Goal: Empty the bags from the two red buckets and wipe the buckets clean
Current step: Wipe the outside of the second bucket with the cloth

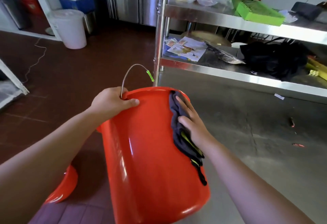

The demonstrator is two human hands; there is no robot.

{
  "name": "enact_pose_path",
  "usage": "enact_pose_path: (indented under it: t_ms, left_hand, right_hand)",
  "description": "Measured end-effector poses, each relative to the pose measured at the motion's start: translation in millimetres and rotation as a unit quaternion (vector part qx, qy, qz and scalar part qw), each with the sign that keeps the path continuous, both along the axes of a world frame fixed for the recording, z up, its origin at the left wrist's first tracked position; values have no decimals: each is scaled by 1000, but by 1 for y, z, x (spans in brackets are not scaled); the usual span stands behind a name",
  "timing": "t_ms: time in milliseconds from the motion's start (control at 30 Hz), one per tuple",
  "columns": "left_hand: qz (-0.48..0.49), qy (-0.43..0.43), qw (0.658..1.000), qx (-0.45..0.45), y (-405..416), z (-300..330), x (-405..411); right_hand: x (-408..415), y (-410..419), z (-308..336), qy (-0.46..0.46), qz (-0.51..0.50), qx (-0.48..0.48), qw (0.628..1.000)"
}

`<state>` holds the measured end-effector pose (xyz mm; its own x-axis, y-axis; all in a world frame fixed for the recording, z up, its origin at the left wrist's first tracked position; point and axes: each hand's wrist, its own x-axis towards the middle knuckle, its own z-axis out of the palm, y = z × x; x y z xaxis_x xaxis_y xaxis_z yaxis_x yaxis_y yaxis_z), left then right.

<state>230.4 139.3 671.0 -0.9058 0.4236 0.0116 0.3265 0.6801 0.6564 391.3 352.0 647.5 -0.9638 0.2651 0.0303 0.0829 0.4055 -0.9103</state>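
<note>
Glossy red bucket [150,153]: left hand [113,101] grips rim, right hand [191,122] presses crumpled dark cloth [184,140].

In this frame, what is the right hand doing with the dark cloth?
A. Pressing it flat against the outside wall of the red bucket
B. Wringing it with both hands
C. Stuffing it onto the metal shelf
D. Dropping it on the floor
A: the right hand lies with straight fingers on the dark cloth against the red bucket wall, while the left hand grips the rim.
</note>
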Motion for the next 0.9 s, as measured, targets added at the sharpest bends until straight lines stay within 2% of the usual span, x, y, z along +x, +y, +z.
enact_pose_path:
  t_ms: [133, 300, 400, 533, 667, 767, 900]
  left_hand:
    - [6, 19, 1000, -19, 9, 2, 2]
    - [-10, 61, 996, -58, 26, 8, 4]
    - [-21, 84, 993, -78, 47, 14, 7]
    - [-51, 107, 985, -123, 85, 24, 15]
    - [-72, 139, 974, -162, 121, 33, 29]
    - [-82, 158, 966, -185, 137, 37, 35]
    - [-73, 185, 960, -197, 146, 36, 41]
  right_hand:
    - [21, 2, -9, 12, -11, -40, 999]
    - [49, -15, -7, -34, -45, 56, 997]
    - [65, -30, 2, -67, -44, 170, 982]
    - [83, -44, 4, -76, -15, 359, 930]
    - [105, -62, 0, -40, 4, 454, 890]
    - [122, -64, -4, -6, 21, 487, 873]
    - [148, -48, -10, 17, 40, 460, 887]
